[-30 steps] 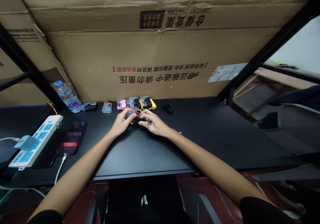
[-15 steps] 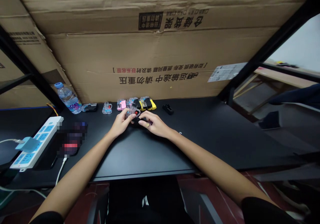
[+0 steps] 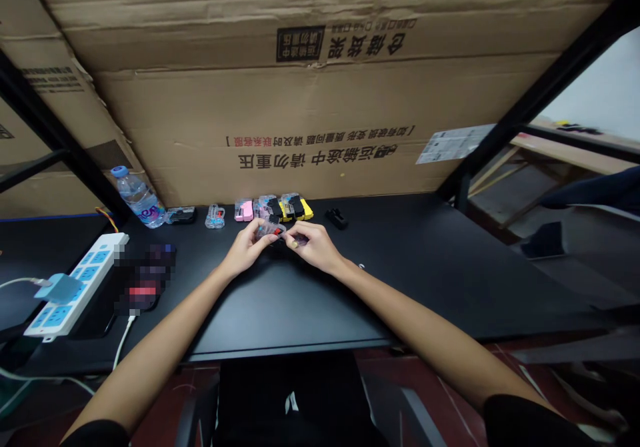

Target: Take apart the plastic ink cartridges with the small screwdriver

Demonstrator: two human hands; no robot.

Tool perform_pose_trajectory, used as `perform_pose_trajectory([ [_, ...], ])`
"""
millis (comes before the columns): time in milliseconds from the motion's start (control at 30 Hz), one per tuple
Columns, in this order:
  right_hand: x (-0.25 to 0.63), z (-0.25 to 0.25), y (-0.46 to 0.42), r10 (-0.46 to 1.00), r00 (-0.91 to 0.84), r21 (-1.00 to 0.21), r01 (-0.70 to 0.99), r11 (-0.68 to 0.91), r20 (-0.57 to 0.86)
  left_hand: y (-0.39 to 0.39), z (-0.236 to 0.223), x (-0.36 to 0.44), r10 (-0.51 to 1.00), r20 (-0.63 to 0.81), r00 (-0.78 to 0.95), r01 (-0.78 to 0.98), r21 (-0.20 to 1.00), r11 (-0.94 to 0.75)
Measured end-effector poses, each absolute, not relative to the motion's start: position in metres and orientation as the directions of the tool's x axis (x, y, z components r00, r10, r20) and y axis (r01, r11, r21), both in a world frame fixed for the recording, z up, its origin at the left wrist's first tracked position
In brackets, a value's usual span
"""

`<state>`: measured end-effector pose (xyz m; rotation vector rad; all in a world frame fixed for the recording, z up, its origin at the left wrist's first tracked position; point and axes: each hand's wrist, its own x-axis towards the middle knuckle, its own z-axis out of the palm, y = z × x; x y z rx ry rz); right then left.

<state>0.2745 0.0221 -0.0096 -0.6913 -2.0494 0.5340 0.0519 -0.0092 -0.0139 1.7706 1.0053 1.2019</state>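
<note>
through the head view, i have the left hand [image 3: 246, 246] with fingers closed on a clear red-marked piece [image 3: 267, 229], near the tabletop's [image 3: 400, 274] far edge. the right hand's [image 3: 314, 244] fingers are narrowed at its right end; whether they grip, i cannot tell. i judge this two-handed fitting or adjusting, calling for a firm left hold and fine right fingertip work.

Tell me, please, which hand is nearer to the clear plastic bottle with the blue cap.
Left. The left hand is to the right of the bottle and closer to the person; the right hand is farther right, beyond the left hand.
</note>
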Motion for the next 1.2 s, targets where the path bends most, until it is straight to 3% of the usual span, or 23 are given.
perform_pose_trajectory([
  [367, 0.275, -0.011, 0.025, 0.679, -0.41, -0.599, 0.324, 0.732, 0.609, -0.01, -0.007, 0.054, 0.885, 0.458, 0.079, 0.237, 0.854, -0.463],
  [533, 0.289, -0.015, 0.038, 0.697, -0.432, -0.599, 0.36, 0.715, 0.573, -0.005, 0.007, 0.037, 0.838, 0.529, -0.137, 0.363, 0.814, -0.454],
  [733, 0.317, -0.013, 0.062, 0.799, -0.277, -0.57, 0.581, 0.582, 0.534, 0.022, -0.008, -0.01, 0.819, 0.482, -0.311, 0.308, 0.866, -0.393],
  [967, 0.352, 0.0, 0.081, 0.914, -0.134, -0.409, 0.863, 0.298, 0.383, 0.033, -0.024, -0.026, 0.855, 0.432, -0.285, 0.438, 0.853, -0.285],
  [1200, 0.363, 0.013, 0.084, 0.949, -0.166, -0.248, 0.94, 0.234, 0.268, 0.036, -0.022, -0.038, 0.834, 0.415, -0.365, 0.5, 0.843, -0.2],
])
